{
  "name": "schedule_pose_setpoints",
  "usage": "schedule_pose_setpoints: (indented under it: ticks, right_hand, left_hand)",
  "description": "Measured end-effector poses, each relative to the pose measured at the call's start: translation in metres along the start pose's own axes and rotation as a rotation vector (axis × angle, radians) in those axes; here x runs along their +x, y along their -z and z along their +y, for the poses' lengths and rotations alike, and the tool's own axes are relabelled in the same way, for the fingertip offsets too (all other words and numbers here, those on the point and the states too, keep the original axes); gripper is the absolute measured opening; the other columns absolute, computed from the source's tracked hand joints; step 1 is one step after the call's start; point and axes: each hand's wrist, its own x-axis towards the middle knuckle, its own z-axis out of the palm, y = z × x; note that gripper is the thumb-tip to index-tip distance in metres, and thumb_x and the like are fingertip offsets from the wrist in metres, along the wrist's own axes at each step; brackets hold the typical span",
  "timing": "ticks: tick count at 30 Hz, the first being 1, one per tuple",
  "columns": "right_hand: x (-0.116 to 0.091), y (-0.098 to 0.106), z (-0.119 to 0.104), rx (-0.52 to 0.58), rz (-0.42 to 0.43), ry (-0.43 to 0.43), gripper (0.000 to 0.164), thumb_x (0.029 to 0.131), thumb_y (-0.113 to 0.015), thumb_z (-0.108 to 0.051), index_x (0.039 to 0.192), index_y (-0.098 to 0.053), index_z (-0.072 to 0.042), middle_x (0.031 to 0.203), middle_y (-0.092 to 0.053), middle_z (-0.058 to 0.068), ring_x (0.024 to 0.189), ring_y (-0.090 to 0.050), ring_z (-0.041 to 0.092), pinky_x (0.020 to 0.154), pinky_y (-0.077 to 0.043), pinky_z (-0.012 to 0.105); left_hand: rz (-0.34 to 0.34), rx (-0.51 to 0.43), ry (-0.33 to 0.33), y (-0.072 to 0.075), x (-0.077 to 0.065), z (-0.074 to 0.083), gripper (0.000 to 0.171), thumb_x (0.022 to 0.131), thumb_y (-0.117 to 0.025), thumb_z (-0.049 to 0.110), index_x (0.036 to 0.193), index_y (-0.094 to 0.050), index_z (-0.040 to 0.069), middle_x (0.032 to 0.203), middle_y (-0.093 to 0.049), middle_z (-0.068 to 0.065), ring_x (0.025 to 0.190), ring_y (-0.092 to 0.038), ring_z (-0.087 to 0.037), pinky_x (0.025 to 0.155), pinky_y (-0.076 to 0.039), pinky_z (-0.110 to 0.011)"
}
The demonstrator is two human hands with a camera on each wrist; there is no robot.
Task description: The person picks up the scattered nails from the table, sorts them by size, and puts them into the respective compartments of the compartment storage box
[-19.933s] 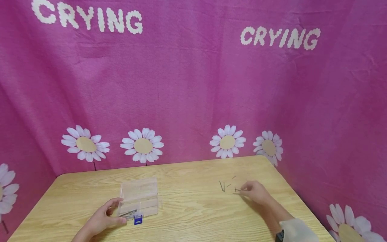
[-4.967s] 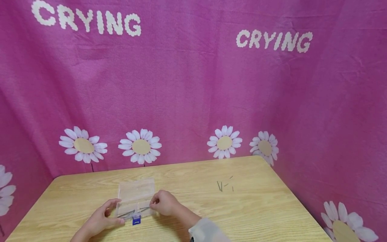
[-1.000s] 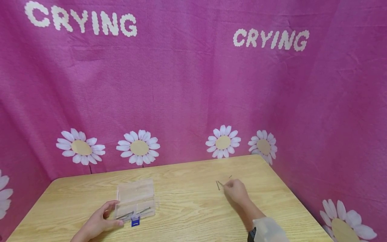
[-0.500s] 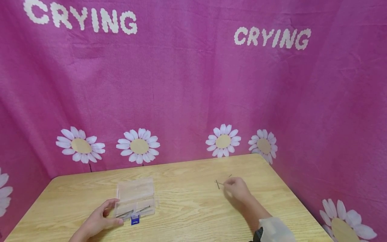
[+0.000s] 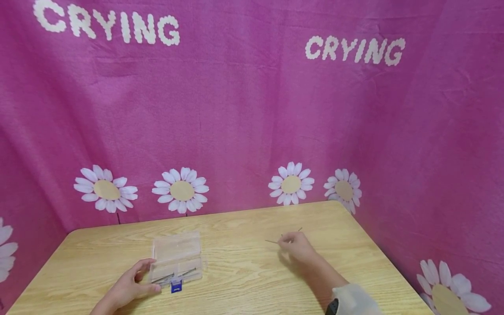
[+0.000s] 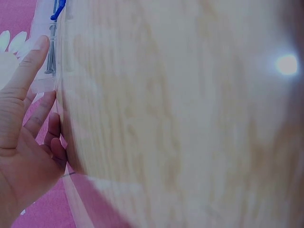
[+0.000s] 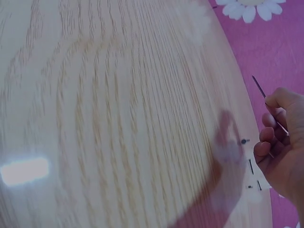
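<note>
My left hand [image 5: 127, 286] grips the left end of a clear plastic box [image 5: 177, 246], thumb at its front corner and fingers along its side. The lid is folded back. Dark nails [image 5: 163, 278] lie in the front left compartment, and a few longer ones slant in the compartment to its right. A blue latch [image 5: 176, 286] hangs at the front edge. My right hand [image 5: 300, 247] pinches a nail [image 7: 259, 86] between thumb and index finger above the table, its tip pointing left.
Several loose nails [image 7: 251, 166] lie on the wooden table [image 5: 244, 271] under and beside my right hand, one short nail [image 5: 300, 229] just behind it. A pink curtain [image 5: 236, 131] with daisies hangs along the table's back and sides.
My right hand has picked a nail off the table and moved slightly left with it. Longer ago, nails joined the box's right compartment. The left hand has stayed at the box.
</note>
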Motion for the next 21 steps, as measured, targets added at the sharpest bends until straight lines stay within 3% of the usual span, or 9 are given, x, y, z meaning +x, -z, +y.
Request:
schedule_pose_setpoints:
  ticks: [7,9,17,21]
  right_hand:
    - [-0.003,-0.014,-0.002,0.016,-0.073,-0.017,0.019,0.087,-0.059,-0.005,0.099,-0.052,0.008,0.108,-0.039,0.013,0.091,-0.046,0.019,0.083,-0.053,0.037]
    - [-0.004,-0.018,-0.003,-0.006,-0.087,-0.011,0.021,0.087,-0.061,-0.007,0.1,-0.053,0.008,0.105,-0.041,0.012,0.089,-0.046,0.019,0.082,-0.053,0.038]
    - [0.001,-0.031,-0.006,-0.415,-0.109,0.211,0.023,0.086,-0.064,-0.016,0.096,-0.064,0.004,0.085,-0.061,0.008,0.069,-0.048,0.013,0.061,-0.046,0.024]
    - [0.003,-0.038,-0.008,-0.472,-0.137,0.255,0.02,0.086,-0.064,-0.014,0.096,-0.066,0.003,0.087,-0.064,0.008,0.071,-0.05,0.012,0.062,-0.045,0.023]
  left_hand:
    - [0.01,-0.013,-0.014,-0.001,-0.001,0.0,0.08,0.073,-0.08,0.027,0.137,-0.038,0.004,0.138,-0.04,-0.033,0.127,-0.037,-0.048,0.099,-0.033,-0.061]
    - [0.013,-0.016,-0.025,-0.001,-0.001,0.0,0.08,0.072,-0.08,0.026,0.136,-0.038,0.004,0.137,-0.04,-0.033,0.126,-0.038,-0.048,0.099,-0.033,-0.061]
    - [0.017,-0.015,-0.034,-0.002,-0.001,-0.001,0.078,0.072,-0.08,0.024,0.135,-0.039,0.003,0.136,-0.043,-0.032,0.122,-0.044,-0.041,0.1,-0.035,-0.056]
    - [0.012,-0.007,-0.033,-0.001,0.0,-0.002,0.078,0.073,-0.08,0.023,0.136,-0.038,0.003,0.136,-0.042,-0.033,0.121,-0.045,-0.04,0.099,-0.035,-0.056]
